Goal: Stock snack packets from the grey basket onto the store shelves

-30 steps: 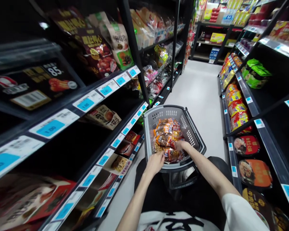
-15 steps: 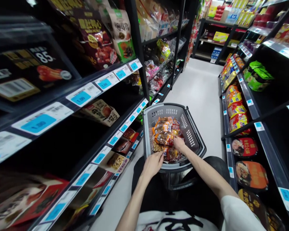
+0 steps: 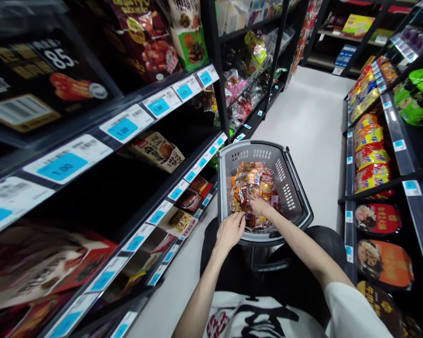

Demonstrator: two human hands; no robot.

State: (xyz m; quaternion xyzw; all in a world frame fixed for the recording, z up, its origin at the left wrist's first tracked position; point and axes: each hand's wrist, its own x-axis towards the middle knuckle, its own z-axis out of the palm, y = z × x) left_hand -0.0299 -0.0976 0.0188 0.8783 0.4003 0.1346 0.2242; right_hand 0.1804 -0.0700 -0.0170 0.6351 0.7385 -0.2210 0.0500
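Observation:
A grey plastic shopping basket (image 3: pixel 289 162) sits in front of my knees on the aisle floor. It holds several orange and red snack packets (image 3: pixel 255 180). My left hand (image 3: pixel 230 231) rests at the basket's near rim, fingers curled onto a packet at the heap's near edge. My right hand (image 3: pixel 259 205) lies on top of the heap, fingers bent and pressing on the packets. Whether either hand truly grips a packet is hard to see.
Black shelves with blue price tags (image 3: pixel 122 128) run along my left, with snack bags (image 3: pixel 157 149) on them. More shelves on the right hold bowl noodles (image 3: pixel 380 218) and yellow bags (image 3: pixel 372 157). A white floor (image 3: pixel 310 112) stretches ahead down the aisle.
The view tilted down and shifted left. My right hand slid slightly left across the heap toward my left hand, which stayed at the near rim.

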